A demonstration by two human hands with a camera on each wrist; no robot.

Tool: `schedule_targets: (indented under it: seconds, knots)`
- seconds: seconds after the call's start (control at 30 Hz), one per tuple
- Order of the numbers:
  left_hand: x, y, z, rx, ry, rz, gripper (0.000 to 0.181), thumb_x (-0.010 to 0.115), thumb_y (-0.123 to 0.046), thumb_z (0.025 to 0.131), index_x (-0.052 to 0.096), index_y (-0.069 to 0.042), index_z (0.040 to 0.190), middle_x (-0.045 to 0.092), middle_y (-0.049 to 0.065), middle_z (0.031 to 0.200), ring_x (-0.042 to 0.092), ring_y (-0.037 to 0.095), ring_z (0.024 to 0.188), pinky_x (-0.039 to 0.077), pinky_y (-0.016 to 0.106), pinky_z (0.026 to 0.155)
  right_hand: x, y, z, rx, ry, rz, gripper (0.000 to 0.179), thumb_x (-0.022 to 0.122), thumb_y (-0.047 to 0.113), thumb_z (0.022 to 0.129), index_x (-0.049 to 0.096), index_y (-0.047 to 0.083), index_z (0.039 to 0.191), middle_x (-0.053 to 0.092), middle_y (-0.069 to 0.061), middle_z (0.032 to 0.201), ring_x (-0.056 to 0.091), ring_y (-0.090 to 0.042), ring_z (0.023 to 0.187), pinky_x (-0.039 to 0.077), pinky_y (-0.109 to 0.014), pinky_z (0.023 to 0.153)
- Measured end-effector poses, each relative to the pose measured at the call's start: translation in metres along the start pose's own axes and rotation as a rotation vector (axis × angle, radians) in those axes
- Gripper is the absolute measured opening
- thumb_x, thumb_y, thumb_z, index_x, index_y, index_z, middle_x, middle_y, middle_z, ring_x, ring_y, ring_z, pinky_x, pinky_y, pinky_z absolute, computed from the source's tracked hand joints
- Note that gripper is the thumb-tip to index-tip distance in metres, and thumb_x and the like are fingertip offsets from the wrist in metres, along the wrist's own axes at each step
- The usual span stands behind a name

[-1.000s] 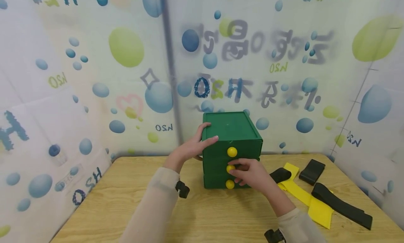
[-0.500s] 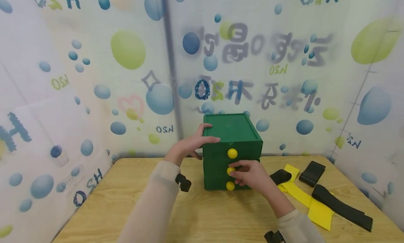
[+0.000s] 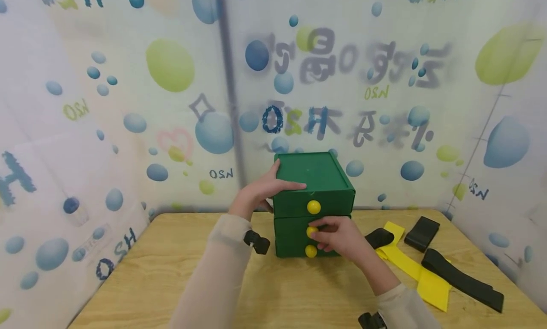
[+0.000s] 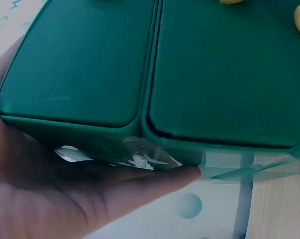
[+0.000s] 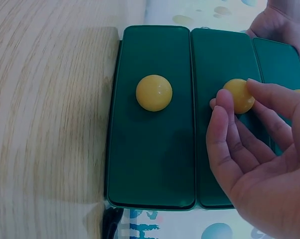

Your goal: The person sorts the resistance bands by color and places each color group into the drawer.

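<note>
A green box of three stacked drawers [image 3: 316, 170], each with a round yellow knob, stands on the wooden table. My left hand [image 3: 267, 184] braces its upper left side, the thumb lying across the top. Seen from the left wrist, a straight finger [image 4: 150, 191] presses along the side wall. With thumb and fingers, my right hand [image 3: 342, 234] pinches the middle knob [image 5: 239, 96]. The top knob [image 3: 314, 207] and the bottom knob [image 5: 154, 93] are untouched. All three drawers look pushed in.
Right of the box, yellow straps [image 3: 431, 284] lie on the table [image 3: 171, 272] among black straps [image 3: 463, 281] and a folded black piece [image 3: 422, 233]. A patterned curtain [image 3: 171, 129] hangs close behind the table.
My left hand has shifted slightly right, its thumb reaching farther over the top and a fingertip drawn back to the left edge. My right hand keeps its pinch on the middle knob.
</note>
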State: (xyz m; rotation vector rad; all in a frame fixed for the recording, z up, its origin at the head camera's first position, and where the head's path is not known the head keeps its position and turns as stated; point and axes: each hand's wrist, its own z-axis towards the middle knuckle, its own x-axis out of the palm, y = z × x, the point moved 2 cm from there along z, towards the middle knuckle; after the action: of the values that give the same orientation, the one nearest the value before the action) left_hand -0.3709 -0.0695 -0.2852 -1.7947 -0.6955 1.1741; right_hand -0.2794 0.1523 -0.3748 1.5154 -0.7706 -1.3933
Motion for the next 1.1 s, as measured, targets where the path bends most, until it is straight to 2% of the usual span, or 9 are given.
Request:
schedule_targets:
  seconds: [0.23, 0.43, 0.73, 0.93, 1.1]
  knots:
    - [-0.001, -0.002, -0.004, -0.016, 0.011, -0.036, 0.133, 0.087, -0.061, 0.082, -0.016, -0.05, 0.166, 0.002, 0.006, 0.182, 0.03, 0.048, 0.16, 0.062, 0.067, 0.089, 0.0, 0.002, -0.002, -0.006, 0.003, 0.007, 0.033, 0.079, 0.022, 0.098, 0.077, 0.004, 0.126, 0.081, -0.018, 0.103, 0.074, -0.024, 0.08, 0.066, -0.04, 0.076]
    - [0.0, -0.003, -0.004, -0.024, 0.029, -0.039, 0.134, 0.088, -0.059, 0.082, -0.017, -0.052, 0.165, 0.002, 0.007, 0.182, 0.029, 0.048, 0.16, 0.062, 0.066, 0.089, -0.001, 0.003, -0.006, 0.019, -0.013, 0.006, 0.031, 0.079, 0.021, 0.097, 0.078, 0.006, 0.125, 0.081, -0.017, 0.101, 0.073, -0.024, 0.08, 0.066, -0.041, 0.077]
    - [-0.003, 0.0, -0.005, -0.03, 0.014, -0.031, 0.133, 0.088, -0.059, 0.082, -0.015, -0.052, 0.166, 0.001, 0.006, 0.182, 0.029, 0.049, 0.16, 0.061, 0.067, 0.091, 0.005, 0.004, -0.015, 0.03, -0.006, 0.032, 0.029, 0.079, 0.019, 0.097, 0.078, 0.006, 0.123, 0.081, -0.014, 0.104, 0.072, -0.023, 0.08, 0.066, -0.044, 0.08]
    - [-0.003, -0.001, -0.006, -0.034, 0.012, -0.038, 0.132, 0.088, -0.058, 0.082, -0.014, -0.052, 0.166, -0.002, 0.004, 0.182, 0.027, 0.048, 0.161, 0.059, 0.07, 0.093, 0.007, 0.007, -0.03, 0.02, 0.019, 0.054, 0.031, 0.08, 0.02, 0.097, 0.078, 0.005, 0.124, 0.081, -0.016, 0.111, 0.075, -0.024, 0.085, 0.067, -0.043, 0.086]
    - [-0.001, -0.001, -0.006, -0.027, 0.02, -0.042, 0.132, 0.088, -0.058, 0.082, -0.014, -0.052, 0.166, 0.002, 0.006, 0.182, 0.027, 0.049, 0.161, 0.061, 0.067, 0.092, 0.009, 0.011, -0.044, 0.017, 0.016, 0.009, 0.029, 0.081, 0.021, 0.095, 0.079, 0.007, 0.121, 0.082, -0.014, 0.106, 0.075, -0.025, 0.084, 0.067, -0.043, 0.082]
